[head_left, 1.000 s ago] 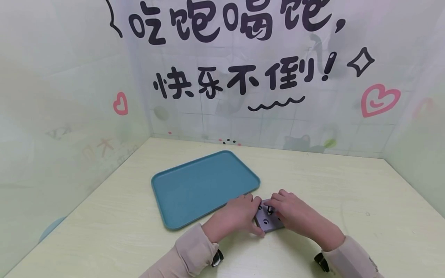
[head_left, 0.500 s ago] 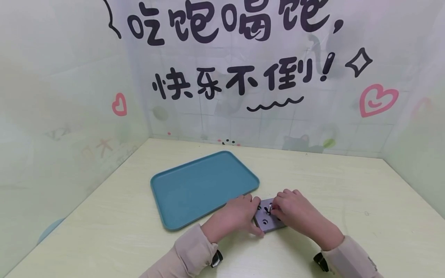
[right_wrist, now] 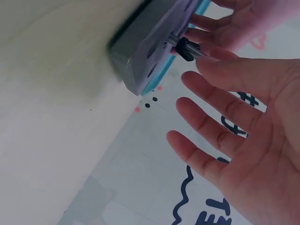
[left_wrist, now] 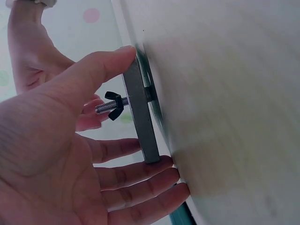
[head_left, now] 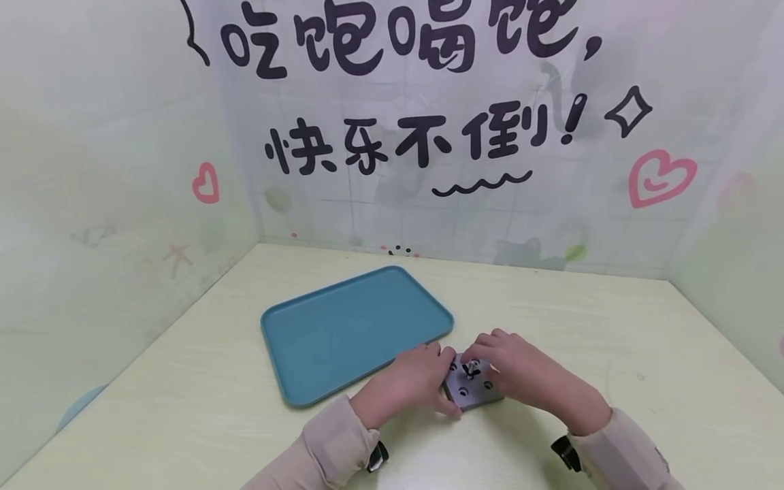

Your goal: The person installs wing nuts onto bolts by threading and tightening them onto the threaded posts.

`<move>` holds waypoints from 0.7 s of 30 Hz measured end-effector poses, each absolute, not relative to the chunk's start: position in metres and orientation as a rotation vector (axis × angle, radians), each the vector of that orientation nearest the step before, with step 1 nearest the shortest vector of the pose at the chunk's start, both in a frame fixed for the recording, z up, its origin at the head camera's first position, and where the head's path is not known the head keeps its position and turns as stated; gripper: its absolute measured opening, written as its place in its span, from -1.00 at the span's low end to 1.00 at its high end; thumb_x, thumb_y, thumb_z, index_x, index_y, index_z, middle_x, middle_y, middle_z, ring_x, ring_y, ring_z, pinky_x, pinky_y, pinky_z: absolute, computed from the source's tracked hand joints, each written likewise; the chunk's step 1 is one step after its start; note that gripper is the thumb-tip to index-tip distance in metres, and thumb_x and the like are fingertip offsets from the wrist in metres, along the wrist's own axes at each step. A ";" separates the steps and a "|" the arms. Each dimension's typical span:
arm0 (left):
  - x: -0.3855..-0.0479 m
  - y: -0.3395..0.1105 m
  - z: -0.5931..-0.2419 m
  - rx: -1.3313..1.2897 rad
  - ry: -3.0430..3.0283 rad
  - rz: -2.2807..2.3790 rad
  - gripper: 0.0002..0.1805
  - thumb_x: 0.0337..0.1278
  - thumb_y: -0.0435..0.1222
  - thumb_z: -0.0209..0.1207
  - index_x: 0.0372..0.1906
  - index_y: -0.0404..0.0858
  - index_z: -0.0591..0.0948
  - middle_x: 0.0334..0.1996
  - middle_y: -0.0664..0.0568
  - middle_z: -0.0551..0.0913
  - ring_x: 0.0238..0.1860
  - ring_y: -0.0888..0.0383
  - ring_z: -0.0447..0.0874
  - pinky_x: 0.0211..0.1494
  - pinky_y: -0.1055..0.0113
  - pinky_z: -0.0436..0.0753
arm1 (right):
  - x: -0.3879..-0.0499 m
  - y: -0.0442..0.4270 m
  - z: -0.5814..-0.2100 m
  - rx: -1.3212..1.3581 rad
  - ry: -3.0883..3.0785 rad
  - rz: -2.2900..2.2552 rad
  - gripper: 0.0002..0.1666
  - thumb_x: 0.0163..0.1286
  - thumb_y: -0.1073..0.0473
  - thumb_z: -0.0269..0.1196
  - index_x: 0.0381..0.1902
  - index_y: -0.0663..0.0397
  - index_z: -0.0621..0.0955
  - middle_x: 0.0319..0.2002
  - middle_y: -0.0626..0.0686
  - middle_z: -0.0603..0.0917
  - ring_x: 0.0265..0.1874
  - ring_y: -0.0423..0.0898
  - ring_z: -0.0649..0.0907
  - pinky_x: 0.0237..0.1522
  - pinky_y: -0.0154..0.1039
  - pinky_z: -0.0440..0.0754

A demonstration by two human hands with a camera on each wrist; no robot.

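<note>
A grey block-like plate (head_left: pixel 476 395) with several holes is held up on edge at the table surface, seen side-on in the left wrist view. My left hand (head_left: pixel 416 381) grips it along its left side, thumb at one corner and fingers at the other. A threaded bolt (left_wrist: pixel 102 108) goes through the plate, its head on the far side, and a black wing nut (left_wrist: pixel 114 106) is on the thread. My right hand (head_left: pixel 520 371) hovers beside the wing nut, with index finger and thumb apart around it. Its other fingers (right_wrist: pixel 211 126) are spread and loosely straight.
A blue tray (head_left: pixel 361 333) lies left of the plate on the pale wooden table (head_left: pixel 588 327). Printed fabric walls (head_left: pixel 392 190) with lettering and hearts enclose the back and sides. Part of a pale blue round shape (head_left: pixel 82 407) shows at the left edge.
Right fingers pinched at the bolt, shifted right, then spread apart, so the wing nut shows more fully now. The left hand keeps its grip on the plate. The head view drifts slightly.
</note>
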State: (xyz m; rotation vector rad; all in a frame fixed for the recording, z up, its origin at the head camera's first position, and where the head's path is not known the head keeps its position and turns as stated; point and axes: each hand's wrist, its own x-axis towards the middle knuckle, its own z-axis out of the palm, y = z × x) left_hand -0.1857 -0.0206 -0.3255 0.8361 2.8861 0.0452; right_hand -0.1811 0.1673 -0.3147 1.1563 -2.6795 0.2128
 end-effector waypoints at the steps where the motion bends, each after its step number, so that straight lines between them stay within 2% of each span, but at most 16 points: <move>1: -0.186 -0.021 -0.326 0.839 2.884 0.047 -0.08 -0.29 0.25 0.33 0.23 -0.13 0.35 -0.05 0.04 0.50 -0.11 0.16 0.48 -0.15 0.29 0.53 | -0.181 0.167 -0.314 1.178 -2.670 0.193 -0.54 -0.02 0.49 0.29 -0.17 -0.05 0.65 -0.28 -0.14 0.62 -0.29 -0.17 0.51 -0.25 -0.25 0.47; 7: -0.185 -0.021 -0.326 0.846 2.878 0.056 -0.12 -0.27 0.24 0.32 0.20 -0.12 0.36 -0.03 0.03 0.50 -0.09 0.15 0.49 -0.14 0.28 0.54 | -0.185 0.161 -0.310 1.215 -2.702 0.075 -0.48 -0.04 0.53 0.24 -0.15 -0.08 0.66 -0.33 -0.13 0.62 -0.35 -0.15 0.50 -0.36 -0.30 0.41; 16: -0.185 -0.022 -0.326 0.855 2.882 0.058 -0.14 -0.25 0.24 0.32 0.18 -0.12 0.37 -0.07 0.04 0.50 -0.12 0.16 0.47 -0.17 0.29 0.54 | -0.190 0.151 -0.307 1.176 -2.821 0.078 -0.64 0.02 0.45 0.29 -0.28 -0.08 0.69 -0.39 -0.16 0.63 -0.43 -0.18 0.46 -0.37 -0.26 0.37; 21: -0.185 -0.022 -0.327 0.857 2.884 0.054 -0.16 -0.24 0.23 0.31 0.16 -0.12 0.38 -0.07 0.04 0.50 -0.12 0.16 0.47 -0.19 0.29 0.54 | -0.192 0.148 -0.309 1.135 -2.874 0.109 -0.66 0.02 0.47 0.25 -0.31 -0.05 0.69 -0.38 -0.16 0.67 -0.44 -0.18 0.46 -0.33 -0.21 0.37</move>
